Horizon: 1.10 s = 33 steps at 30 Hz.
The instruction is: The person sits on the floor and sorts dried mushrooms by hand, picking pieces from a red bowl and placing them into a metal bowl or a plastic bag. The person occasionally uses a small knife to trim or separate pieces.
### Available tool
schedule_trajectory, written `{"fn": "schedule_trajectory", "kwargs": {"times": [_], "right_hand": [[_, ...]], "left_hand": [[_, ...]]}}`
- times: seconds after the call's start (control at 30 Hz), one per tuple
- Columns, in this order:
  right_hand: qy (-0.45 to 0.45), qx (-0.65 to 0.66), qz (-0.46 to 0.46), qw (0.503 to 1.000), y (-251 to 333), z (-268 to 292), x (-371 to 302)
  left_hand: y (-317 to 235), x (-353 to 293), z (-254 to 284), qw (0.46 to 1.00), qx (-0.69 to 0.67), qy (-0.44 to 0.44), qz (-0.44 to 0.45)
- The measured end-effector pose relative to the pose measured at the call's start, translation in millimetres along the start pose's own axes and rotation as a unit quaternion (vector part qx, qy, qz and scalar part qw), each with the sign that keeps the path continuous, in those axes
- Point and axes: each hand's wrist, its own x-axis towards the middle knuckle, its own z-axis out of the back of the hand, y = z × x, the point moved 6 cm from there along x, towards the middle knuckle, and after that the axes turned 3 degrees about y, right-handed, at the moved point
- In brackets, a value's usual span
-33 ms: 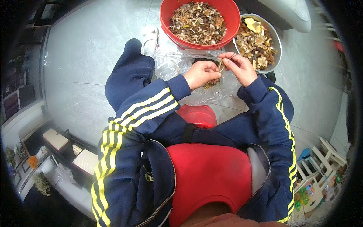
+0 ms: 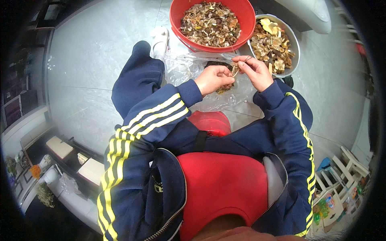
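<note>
Red basin (image 2: 245,24) of dried mushrooms sits at top edge, touching a grey metal bowl (image 2: 294,48) of more pieces on its right. Head view: left hand (image 2: 214,79) and right hand (image 2: 254,71) meet just below the basin rim, both sets of fingers pinching 1 small mushroom piece (image 2: 234,70). Clear plastic sheet (image 2: 183,68) lies under the hands. Grey floor (image 2: 92,60) open to the left; white shoe (image 2: 160,38) just beside the basin.
</note>
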Motion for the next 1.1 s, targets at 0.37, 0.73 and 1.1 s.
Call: {"fn": "schedule_trajectory", "kwargs": {"times": [0.37,0.73,1.1], "right_hand": [[-0.080,-0.050,0.077,0.993,14.3,22.1,4.7],[0.004,-0.137,0.079,0.987,41.3,30.7,-8.0],[-0.087,-0.287,0.088,0.950,39.3,16.4,-1.0]], "left_hand": [[3.9,12.0,20.9,0.998,-0.017,-0.009,0.063],[-23.6,21.0,47.2,0.996,0.007,-0.090,-0.027],[-21.1,24.1,37.8,0.981,0.129,-0.115,-0.086]]}}
